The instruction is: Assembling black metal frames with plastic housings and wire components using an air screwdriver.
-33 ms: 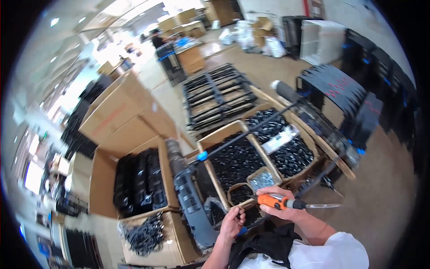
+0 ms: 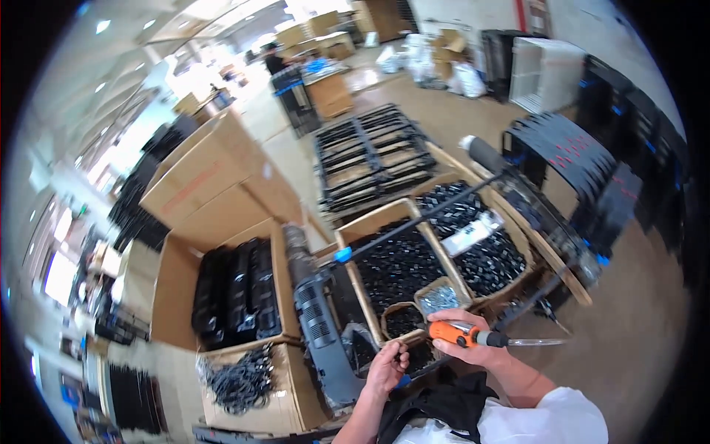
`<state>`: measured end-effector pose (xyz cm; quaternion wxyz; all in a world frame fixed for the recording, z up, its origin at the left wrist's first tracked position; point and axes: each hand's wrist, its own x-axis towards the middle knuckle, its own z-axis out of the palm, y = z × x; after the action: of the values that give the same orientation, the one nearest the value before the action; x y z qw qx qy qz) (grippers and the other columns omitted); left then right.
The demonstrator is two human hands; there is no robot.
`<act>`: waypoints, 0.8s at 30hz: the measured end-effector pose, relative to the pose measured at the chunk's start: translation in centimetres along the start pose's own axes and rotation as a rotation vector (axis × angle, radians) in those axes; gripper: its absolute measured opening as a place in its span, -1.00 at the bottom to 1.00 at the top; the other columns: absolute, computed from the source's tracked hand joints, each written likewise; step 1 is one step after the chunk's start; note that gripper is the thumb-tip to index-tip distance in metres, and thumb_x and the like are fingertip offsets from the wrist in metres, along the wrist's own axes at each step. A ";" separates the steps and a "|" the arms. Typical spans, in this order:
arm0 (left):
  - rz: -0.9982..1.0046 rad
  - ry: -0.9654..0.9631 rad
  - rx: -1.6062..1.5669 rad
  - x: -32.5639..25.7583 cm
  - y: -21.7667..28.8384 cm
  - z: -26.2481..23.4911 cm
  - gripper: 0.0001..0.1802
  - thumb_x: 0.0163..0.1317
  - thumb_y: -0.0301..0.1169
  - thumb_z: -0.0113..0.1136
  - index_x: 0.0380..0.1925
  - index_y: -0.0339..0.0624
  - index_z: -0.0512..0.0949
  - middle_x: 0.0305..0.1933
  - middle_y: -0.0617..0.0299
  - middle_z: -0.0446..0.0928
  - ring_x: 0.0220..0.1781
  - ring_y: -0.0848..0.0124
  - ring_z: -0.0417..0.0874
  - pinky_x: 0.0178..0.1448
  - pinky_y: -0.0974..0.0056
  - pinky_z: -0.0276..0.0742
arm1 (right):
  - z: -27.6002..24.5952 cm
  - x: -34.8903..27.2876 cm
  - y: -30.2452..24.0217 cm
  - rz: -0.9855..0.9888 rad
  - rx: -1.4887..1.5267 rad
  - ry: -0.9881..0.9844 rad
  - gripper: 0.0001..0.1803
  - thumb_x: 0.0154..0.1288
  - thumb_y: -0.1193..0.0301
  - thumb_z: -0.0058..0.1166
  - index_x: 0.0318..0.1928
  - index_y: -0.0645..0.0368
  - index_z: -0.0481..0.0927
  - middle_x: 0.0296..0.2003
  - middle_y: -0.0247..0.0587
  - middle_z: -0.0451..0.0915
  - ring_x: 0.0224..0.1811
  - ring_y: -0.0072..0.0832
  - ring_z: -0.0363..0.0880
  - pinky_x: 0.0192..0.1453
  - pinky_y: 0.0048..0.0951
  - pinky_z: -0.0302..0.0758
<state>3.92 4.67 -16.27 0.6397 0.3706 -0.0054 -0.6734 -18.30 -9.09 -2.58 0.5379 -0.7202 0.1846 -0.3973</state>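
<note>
My right hand (image 2: 473, 342) is wrapped around an orange power screwdriver (image 2: 452, 333), with its black collar and long thin shiny shaft pointing to the right. To its left, my left hand (image 2: 387, 368) is closed in a pinch; a small dark bit shows at the fingertips, too small to name. Both hands are over the near edge of the parts boxes. Just beyond them stand a small tray of shiny screws (image 2: 439, 297) and a small carton of black parts (image 2: 404, 321). Larger cartons behind hold many small black pieces (image 2: 399, 259).
A dark bar (image 2: 421, 220) crosses above the parts boxes. At left, an open carton (image 2: 174, 292) holds black wrapped bundles, near a long grey panel (image 2: 325, 340) and a heap of dark cords (image 2: 240, 381). Black frames (image 2: 373, 155) are stacked beyond; curved black panels (image 2: 558, 144) stand at right.
The surroundings have shifted slightly to the right in my view. My hands keep nearly the same pose, the right one still around the screwdriver.
</note>
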 end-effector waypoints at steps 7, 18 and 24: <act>0.190 0.150 -0.117 -1.2 -2.5 -1.3 -0.69 0.69 -0.08 0.05 -0.15 -0.05 0.52 -0.30 0.36 0.48 -0.37 0.48 0.48 -0.33 0.35 0.41 | 1.4 2.5 1.1 0.147 -0.142 -0.256 -0.40 0.19 0.48 0.55 0.26 0.16 0.65 0.04 -0.14 0.79 0.07 -0.39 0.77 0.27 -0.32 0.66; 0.332 0.224 -0.328 -3.0 -3.5 0.4 -0.73 0.70 -0.11 0.04 -0.09 -0.04 0.54 -0.30 0.42 0.50 -0.34 0.49 0.49 -0.30 0.36 0.43 | 4.4 1.4 6.1 0.220 0.433 -0.323 -0.41 0.25 0.57 0.44 0.27 0.26 0.52 0.14 0.00 0.70 0.14 -0.36 0.71 0.36 -0.24 0.62; 0.402 0.312 -0.490 -3.2 -3.8 1.6 -0.74 0.67 -0.14 0.09 -0.04 -0.08 0.57 -0.30 0.40 0.51 -0.32 0.49 0.51 -0.26 0.38 0.47 | 4.9 1.7 6.8 0.264 0.476 -0.374 -0.38 0.27 0.53 0.45 0.29 0.26 0.47 0.16 0.06 0.68 0.14 -0.31 0.70 0.36 -0.20 0.63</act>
<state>-0.47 7.37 -15.33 0.8226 0.2961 0.1812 -0.4504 -12.40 -9.54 -8.70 0.7625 -0.6047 0.0760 -0.2170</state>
